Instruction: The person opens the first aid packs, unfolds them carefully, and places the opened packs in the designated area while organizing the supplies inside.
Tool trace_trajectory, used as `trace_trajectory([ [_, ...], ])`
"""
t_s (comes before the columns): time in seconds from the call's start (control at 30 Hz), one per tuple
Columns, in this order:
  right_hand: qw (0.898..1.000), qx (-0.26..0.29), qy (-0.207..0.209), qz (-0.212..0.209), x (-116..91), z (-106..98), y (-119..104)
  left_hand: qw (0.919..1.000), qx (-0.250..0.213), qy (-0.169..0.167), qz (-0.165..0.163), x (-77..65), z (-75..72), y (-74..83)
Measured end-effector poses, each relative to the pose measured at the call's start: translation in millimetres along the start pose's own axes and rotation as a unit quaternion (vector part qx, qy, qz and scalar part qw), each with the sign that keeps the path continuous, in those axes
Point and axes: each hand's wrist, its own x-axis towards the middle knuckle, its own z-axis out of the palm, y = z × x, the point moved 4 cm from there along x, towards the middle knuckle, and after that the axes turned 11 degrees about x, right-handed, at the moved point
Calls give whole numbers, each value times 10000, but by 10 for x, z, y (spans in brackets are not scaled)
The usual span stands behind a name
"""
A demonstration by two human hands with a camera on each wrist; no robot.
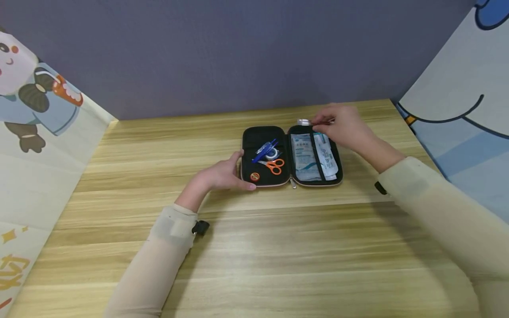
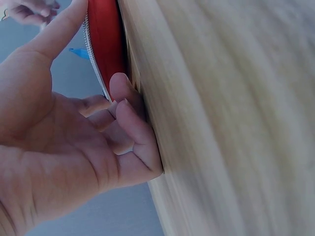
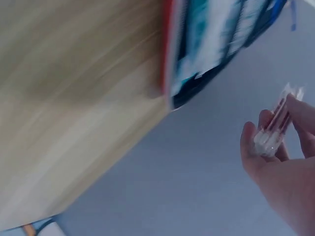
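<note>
An unzipped black first-aid case [image 1: 290, 152] lies opened flat, its outer side red in the left wrist view. My left hand [image 1: 224, 174] holds its left edge, thumb and fingers curled about the near left corner. Above the far edge of the right half, my right hand [image 1: 346, 126] pinches a small clear packet [image 3: 273, 125] of thin reddish-brown sticks. Orange-handled scissors [image 1: 274, 165] and a blue plastic item [image 1: 264, 151] lie in the left half. Sealed packets [image 1: 305, 157] sit under a black strap in the right half.
The case rests on a wood-grain table [image 1: 278, 247]. Behind the table's far edge rises a grey-blue panel [image 1: 238, 57]. Panels with cartoon pictures stand at the left [image 1: 43, 145] and right [image 1: 461, 110].
</note>
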Motion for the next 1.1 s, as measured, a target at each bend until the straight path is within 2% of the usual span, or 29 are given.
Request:
trace_trajectory([
  [0.27, 9979, -429, 31, 477, 61, -93, 483, 10000, -72, -24, -31, -10, 16, 5],
  [0.43, 9962, -501, -101, 699, 66, -88, 667, 10000, -53, -4, -33, -14, 15, 11],
  [0.63, 9930, -892, -254, 725, 97, -51, 734, 10000, -24, 7, -13, -14, 7, 14],
  [0.87, 9902, -1220, -527, 426, 175, 36, 689, 10000, -1, 22, -27, -10, 2, 8],
  [1.1, 9888, -1236, -793, 268, 192, 84, 660, 10000, 24, -17, -51, -6, -2, 9],
])
